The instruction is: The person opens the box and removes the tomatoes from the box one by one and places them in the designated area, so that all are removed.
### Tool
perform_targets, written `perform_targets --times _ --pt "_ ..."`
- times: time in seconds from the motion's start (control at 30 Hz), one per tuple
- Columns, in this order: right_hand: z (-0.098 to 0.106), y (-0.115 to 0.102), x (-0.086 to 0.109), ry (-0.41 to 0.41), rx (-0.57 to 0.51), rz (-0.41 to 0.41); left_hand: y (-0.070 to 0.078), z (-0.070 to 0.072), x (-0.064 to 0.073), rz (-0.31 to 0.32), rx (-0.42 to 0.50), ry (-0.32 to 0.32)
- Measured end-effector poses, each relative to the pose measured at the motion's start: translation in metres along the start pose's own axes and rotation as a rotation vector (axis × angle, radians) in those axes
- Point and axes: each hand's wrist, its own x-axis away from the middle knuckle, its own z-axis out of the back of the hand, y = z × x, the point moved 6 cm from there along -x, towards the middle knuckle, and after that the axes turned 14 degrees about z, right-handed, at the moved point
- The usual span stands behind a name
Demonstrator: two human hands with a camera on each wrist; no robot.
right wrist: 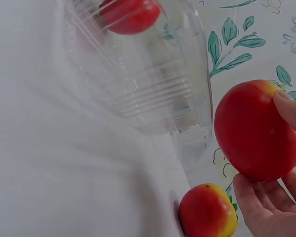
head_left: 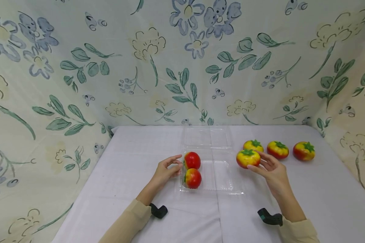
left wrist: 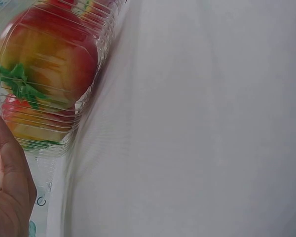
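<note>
A person's right hand [head_left: 273, 173] clamps a round, glossy red-and-yellow fruit with a green leafy crown [head_left: 248, 159] between thumb and fingers, holding it aloft just beside the right end of a clear plastic hinged container [head_left: 223, 173] on a white cloth-covered table [head_left: 140, 152]. At the container's opposite end — where two similar red-and-yellow fruits [head_left: 193, 179] sit one behind the other inside — the left hand [head_left: 167, 168] reaches the wall with thumb and forefinger apart, its exact contact unclear. Three more green-crowned fruits [head_left: 277, 150] line the table's right side, and the clear lid [head_left: 197, 136] lies open behind the container.
</note>
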Motion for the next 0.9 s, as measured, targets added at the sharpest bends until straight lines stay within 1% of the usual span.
perform_targets --times 0.2,0.37,0.57,0.9 --pt "0.007 0.003 0.001 -0.017 0.036 0.001 0.001 -0.001 0.0 0.001 0.001 0.0" --pt "0.011 0.01 0.0 -0.01 0.022 -0.011 0.001 -0.001 0.0 0.004 0.001 0.001" --pt "0.016 0.017 -0.001 -0.008 0.03 -0.04 0.001 -0.001 0.001 0.008 -0.007 0.009" --pt "0.022 0.027 -0.003 -0.009 0.033 -0.06 0.001 -0.001 0.0 0.006 -0.011 0.012"
